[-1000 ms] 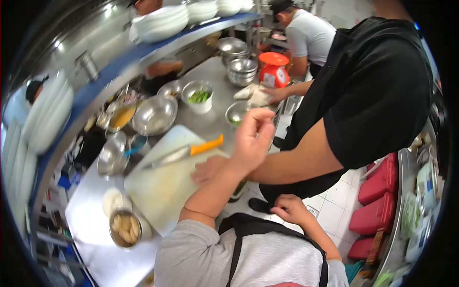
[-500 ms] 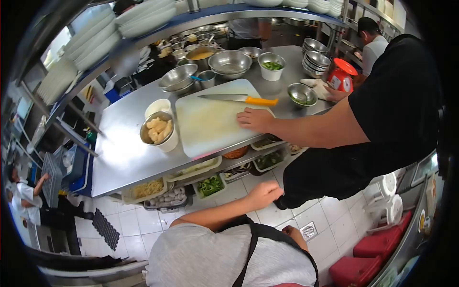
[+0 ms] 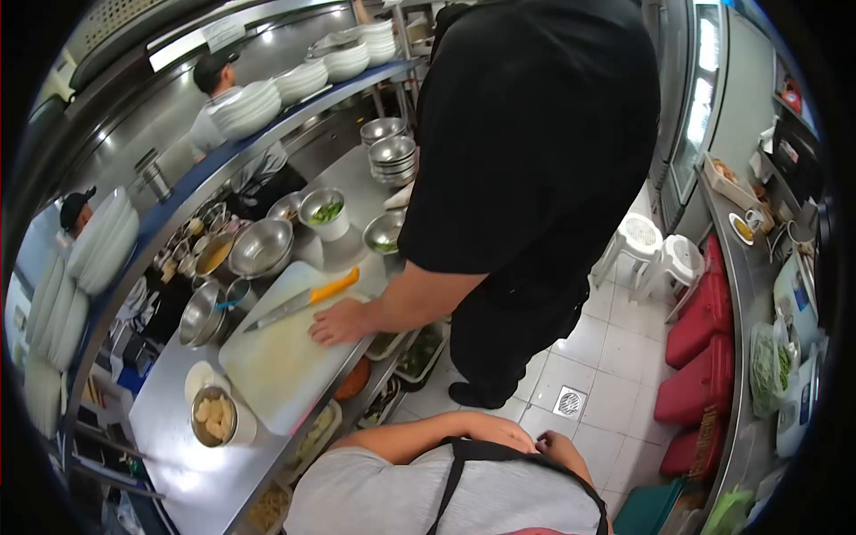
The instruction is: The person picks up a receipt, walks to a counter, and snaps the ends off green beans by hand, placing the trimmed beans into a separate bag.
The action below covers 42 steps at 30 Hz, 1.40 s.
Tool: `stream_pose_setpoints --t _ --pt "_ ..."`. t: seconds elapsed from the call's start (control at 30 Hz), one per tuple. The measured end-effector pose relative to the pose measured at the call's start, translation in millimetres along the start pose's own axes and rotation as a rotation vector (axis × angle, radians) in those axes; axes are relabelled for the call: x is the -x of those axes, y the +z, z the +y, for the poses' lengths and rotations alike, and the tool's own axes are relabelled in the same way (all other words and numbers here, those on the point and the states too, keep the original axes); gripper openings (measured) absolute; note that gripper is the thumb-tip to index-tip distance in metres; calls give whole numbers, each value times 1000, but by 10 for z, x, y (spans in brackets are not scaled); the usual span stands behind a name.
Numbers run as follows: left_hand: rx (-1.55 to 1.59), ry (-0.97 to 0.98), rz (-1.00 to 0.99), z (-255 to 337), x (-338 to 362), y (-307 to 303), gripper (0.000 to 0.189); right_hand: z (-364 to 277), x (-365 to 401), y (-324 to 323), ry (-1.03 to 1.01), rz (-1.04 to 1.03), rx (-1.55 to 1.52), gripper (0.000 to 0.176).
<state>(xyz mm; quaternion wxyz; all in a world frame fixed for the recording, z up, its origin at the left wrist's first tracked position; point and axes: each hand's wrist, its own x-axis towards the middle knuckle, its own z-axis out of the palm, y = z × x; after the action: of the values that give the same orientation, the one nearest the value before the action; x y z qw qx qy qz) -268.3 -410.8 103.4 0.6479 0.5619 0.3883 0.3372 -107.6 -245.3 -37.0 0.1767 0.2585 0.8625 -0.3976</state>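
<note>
My left hand [image 3: 504, 432] is in front of my apron, back up, its fingertips too unclear to read. Close beside it on the right, my right hand [image 3: 559, 445] has curled fingers; whatever they hold, if anything, is too small to make out. Beyond them, a co-worker in black [image 3: 535, 134] rests a hand [image 3: 339, 323] flat on the white cutting board [image 3: 276, 374]. An orange-handled knife [image 3: 332, 285] lies across the board's far side. Near the board's left end, a metal bowl of pale pieces [image 3: 214, 417] sits in a white tub.
Metal bowls [image 3: 260, 248] and a white tub of greens [image 3: 326, 214] line the steel counter [image 3: 169, 446]. Trays of food sit beneath it. Stacked plates [image 3: 245, 109] stand on the shelf. White stools [image 3: 640, 234] and red bins [image 3: 697, 379] are at the right. Other people work behind the shelf.
The view has swung to the right. My left hand has come back to my waist, beside my right hand. The co-worker's hand is still on the board.
</note>
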Motion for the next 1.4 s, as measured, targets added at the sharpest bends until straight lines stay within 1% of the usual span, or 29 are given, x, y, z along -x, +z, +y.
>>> stream_pose_setpoints --t 0.1,0.2,0.23,0.27,0.3,0.33,0.37,0.4,0.43,0.47,0.5,0.53,0.57,0.63,0.73,0.8,0.9,0.97,1.0,1.07,1.1,1.13,1.17,1.23,1.27,1.33,1.37,1.4 --pt "-105 148 -334 -164 -375 -228 35 434 190 57 122 166 -102 34" --pt "-176 143 -498 -186 -620 -317 36 622 463 167 309 243 -238 34" --pt "-190 139 -571 -148 -685 -293 36 727 470 238 306 232 -204 34" --pt "-190 105 -559 -100 -723 -277 36 895 476 381 331 240 -195 34" --pt "-195 70 -587 48 -741 -282 36 1033 536 607 381 267 -209 35" --pt "-199 29 -671 124 -785 -264 37 998 577 675 429 218 -214 37" --pt "-140 -36 -686 109 -775 -255 39 881 627 716 396 202 -80 38" --pt "-75 -21 -750 114 -812 -250 45 801 606 776 478 120 -126 38" --pt "-6 -30 -816 148 -863 -229 52 627 696 786 484 124 -193 36" --pt "61 -56 -864 211 -952 -195 60 656 643 913 438 111 -181 34" --pt "164 -203 -842 332 -1014 -61 70 589 639 921 403 79 -174 34" --pt "184 -244 -861 403 -1112 13 70 630 591 992 374 55 -200 32" --pt "188 -280 -910 435 -1211 93 70 729 548 1081 343 78 -179 31" --pt "174 -322 -980 476 -1401 253 71 751 756 933 392 104 -219 30" --pt "121 -341 -1058 553 -1664 503 71 866 1143 770 461 304 -297 29" --pt "84 -343 -1119 642 -1929 718 72 1035 1523 659 542 386 -327 30" --pt "0 -356 -1214 719 -2334 1145 73 1522 2015 698 653 511 -386 31" --pt "-51 -360 -1273 759 -2620 1459 75 1736 2600 709 735 703 -515 33" --pt "-23 -381 -1289 750 -2739 1601 71 1851 2887 758 810 860 -547 32" --pt "-112 -317 -1363 788 -3006 1943 68 1906 3587 806 1012 1116 -476 30" --pt "-156 -284 -1399 787 -3124 2093 67 1954 3899 874 1092 1316 -494 24" --pt "-163 -258 -1382 713 -3226 2228 57 1892 4219 938 1193 1486 -481 25" --pt "-168 -259 -1380 677 -3321 2384 54 1894 4509 1034 1298 1558 -419 25" --pt "-176 -269 -1391 606 -3472 2715 48 1871 4955 1263 1520 1624 -455 36" --pt "-109 -296 -1377 543 -3516 2854 42 1870 5060 1452 1697 1631 -392 42" --pt "-140 -359 -1422 468 -3646 3102 41 1872 5171 1801 2062 1612 -256 53" --pt "-160 -388 -1445 440 -3721 3232 40 1869 5191 1909 2104 1544 -331 58" --pt "-185 -358 -1482 416 -3790 3369 38 1863 5195 1991 2138 1477 -406 63"
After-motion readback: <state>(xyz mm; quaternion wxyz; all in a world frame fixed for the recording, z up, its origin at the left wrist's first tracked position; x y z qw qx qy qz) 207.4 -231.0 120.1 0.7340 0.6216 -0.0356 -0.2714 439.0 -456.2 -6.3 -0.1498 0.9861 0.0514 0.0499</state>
